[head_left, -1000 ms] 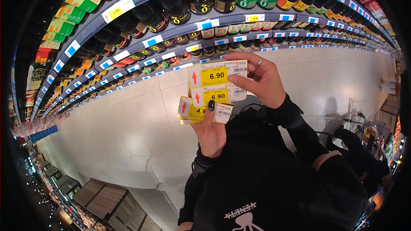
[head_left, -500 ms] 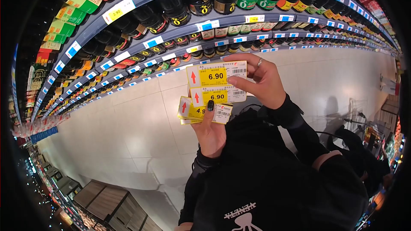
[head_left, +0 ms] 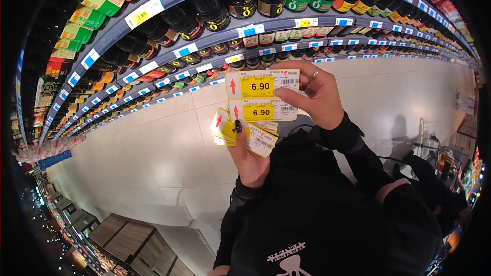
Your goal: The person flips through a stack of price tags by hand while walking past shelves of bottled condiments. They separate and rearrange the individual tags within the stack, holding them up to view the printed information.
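Two yellow-and-white price tags marked 6.90 are held up in front of me, the upper price tag (head_left: pixel 258 86) directly above the lower price tag (head_left: pixel 261 112). My right hand (head_left: pixel 318 94) pinches the right side of the upper tag, thumb on its face and fingers behind; a ring shows on one finger. Below, my left hand (head_left: pixel 249 161) clasps a fanned stack of price tags (head_left: pixel 260 142), its dark-nailed thumb pressed over them and reaching the lower 6.90 tag's bottom edge. The thumb covers part of the stack's top number.
Curved-looking shelves (head_left: pixel 169 15) of dark bottles (head_left: pixel 212 10) run across the top, with price labels along their edges. Pale floor tiles (head_left: pixel 174 148) lie below. A wooden cabinet (head_left: pixel 130 240) stands at lower left, and a dark-clothed figure (head_left: pixel 434 179) at right.
The two 6.90 tags have risen slightly and overlap the stack less. The stack in my left hand has fanned out and tilted, and my left thumb has shifted left.
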`<state>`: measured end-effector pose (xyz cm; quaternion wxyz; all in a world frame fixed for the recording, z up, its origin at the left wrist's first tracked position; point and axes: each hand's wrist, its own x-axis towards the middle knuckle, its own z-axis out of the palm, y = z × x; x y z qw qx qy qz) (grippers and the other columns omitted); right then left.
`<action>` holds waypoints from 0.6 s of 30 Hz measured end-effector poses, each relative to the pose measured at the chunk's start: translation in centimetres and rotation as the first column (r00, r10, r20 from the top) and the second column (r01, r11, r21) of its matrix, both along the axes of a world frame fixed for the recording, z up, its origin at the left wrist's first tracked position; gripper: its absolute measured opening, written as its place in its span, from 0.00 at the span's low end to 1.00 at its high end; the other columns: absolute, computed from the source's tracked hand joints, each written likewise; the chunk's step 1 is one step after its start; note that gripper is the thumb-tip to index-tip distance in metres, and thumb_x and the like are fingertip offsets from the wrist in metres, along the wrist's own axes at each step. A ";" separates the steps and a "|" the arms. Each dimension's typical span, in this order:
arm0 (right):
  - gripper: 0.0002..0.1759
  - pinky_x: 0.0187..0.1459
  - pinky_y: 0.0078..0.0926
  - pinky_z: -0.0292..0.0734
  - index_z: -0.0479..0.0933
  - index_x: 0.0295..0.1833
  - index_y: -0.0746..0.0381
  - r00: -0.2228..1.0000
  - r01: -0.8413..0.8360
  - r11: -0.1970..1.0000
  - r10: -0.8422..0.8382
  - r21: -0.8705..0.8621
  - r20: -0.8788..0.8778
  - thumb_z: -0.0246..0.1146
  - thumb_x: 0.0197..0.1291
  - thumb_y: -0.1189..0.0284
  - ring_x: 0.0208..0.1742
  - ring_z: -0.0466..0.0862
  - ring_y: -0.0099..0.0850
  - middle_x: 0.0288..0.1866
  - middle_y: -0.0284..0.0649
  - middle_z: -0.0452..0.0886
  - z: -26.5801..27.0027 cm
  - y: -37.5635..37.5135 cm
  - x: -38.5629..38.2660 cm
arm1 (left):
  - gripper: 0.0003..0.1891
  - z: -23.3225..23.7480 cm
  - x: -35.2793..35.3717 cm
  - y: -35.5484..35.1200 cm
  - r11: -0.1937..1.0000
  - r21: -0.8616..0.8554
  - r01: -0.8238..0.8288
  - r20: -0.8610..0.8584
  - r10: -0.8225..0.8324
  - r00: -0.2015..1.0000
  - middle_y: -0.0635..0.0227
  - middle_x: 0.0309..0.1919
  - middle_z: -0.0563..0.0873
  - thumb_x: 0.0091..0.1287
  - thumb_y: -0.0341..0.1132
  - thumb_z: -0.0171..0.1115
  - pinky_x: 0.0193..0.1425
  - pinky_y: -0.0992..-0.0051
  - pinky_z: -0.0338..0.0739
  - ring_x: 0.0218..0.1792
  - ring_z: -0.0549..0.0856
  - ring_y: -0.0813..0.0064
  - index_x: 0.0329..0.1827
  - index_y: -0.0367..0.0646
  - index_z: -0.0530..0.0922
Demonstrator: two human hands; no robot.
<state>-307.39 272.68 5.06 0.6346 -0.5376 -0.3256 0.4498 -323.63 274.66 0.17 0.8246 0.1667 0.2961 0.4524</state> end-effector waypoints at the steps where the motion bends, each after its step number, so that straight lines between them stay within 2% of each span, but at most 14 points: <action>1: 0.21 0.45 0.18 0.74 0.70 0.53 0.67 1.000 0.005 1.000 -0.006 0.013 0.015 0.63 0.52 0.80 0.45 0.79 0.22 0.45 0.38 0.79 0.1 0.0 0.0 | 0.22 -0.2 -0.1 -0.1 1.000 0.007 0.018 -0.004 -0.018 1.000 0.61 0.54 0.73 0.67 0.34 0.47 0.53 0.66 0.73 0.53 0.76 0.67 0.64 0.43 0.58; 2: 0.21 0.45 0.18 0.74 0.70 0.53 0.67 1.000 0.006 1.000 -0.006 0.014 0.016 0.63 0.52 0.80 0.45 0.79 0.22 0.45 0.38 0.79 0.2 0.0 0.1 | 0.21 -0.4 -0.1 -0.1 0.999 0.014 0.036 -0.008 -0.036 0.999 0.61 0.53 0.74 0.68 0.39 0.45 0.54 0.66 0.73 0.52 0.77 0.67 0.62 0.42 0.60; 5: 0.21 0.45 0.18 0.73 0.70 0.53 0.67 1.000 0.015 1.000 -0.015 0.014 0.007 0.64 0.52 0.80 0.45 0.79 0.22 0.45 0.38 0.79 0.4 -0.2 0.2 | 0.21 -0.7 -0.2 0.0 0.998 -0.030 0.058 -0.014 -0.059 0.998 0.62 0.52 0.75 0.69 0.42 0.43 0.53 0.67 0.73 0.51 0.77 0.68 0.61 0.42 0.62; 9: 0.21 0.47 0.20 0.76 0.69 0.54 0.67 1.000 -0.015 0.999 0.014 0.042 0.025 0.63 0.53 0.80 0.47 0.79 0.23 0.47 0.40 0.79 0.5 -0.5 0.5 | 0.21 -0.6 -0.2 -0.2 0.998 -0.051 0.026 -0.026 -0.027 0.999 0.61 0.52 0.75 0.69 0.43 0.42 0.52 0.68 0.73 0.50 0.77 0.68 0.61 0.42 0.62; 11: 0.21 0.47 0.20 0.76 0.69 0.54 0.68 1.000 -0.014 0.999 0.013 0.040 0.012 0.63 0.53 0.79 0.47 0.79 0.23 0.47 0.40 0.79 0.6 -0.6 0.5 | 0.20 -0.8 -0.6 -0.2 0.997 -0.045 0.070 0.054 -0.068 0.996 0.61 0.52 0.75 0.70 0.42 0.41 0.53 0.68 0.72 0.51 0.77 0.67 0.61 0.42 0.62; 15: 0.21 0.46 0.19 0.74 0.70 0.53 0.68 1.000 0.007 0.999 -0.008 0.042 0.004 0.63 0.52 0.80 0.46 0.79 0.23 0.46 0.39 0.79 0.6 -0.9 0.3 | 0.20 -0.7 -0.6 -0.3 0.994 -0.093 0.066 0.082 -0.058 0.995 0.61 0.53 0.75 0.70 0.42 0.40 0.54 0.67 0.72 0.52 0.76 0.67 0.61 0.43 0.63; 18: 0.21 0.46 0.18 0.73 0.70 0.53 0.68 1.000 0.016 0.999 -0.016 0.034 0.003 0.63 0.52 0.80 0.45 0.78 0.22 0.45 0.38 0.79 0.7 -1.2 0.2 | 0.20 -1.1 -0.9 -0.5 0.995 -0.026 0.100 0.081 -0.097 0.992 0.61 0.53 0.74 0.70 0.43 0.39 0.55 0.66 0.71 0.53 0.75 0.67 0.61 0.43 0.63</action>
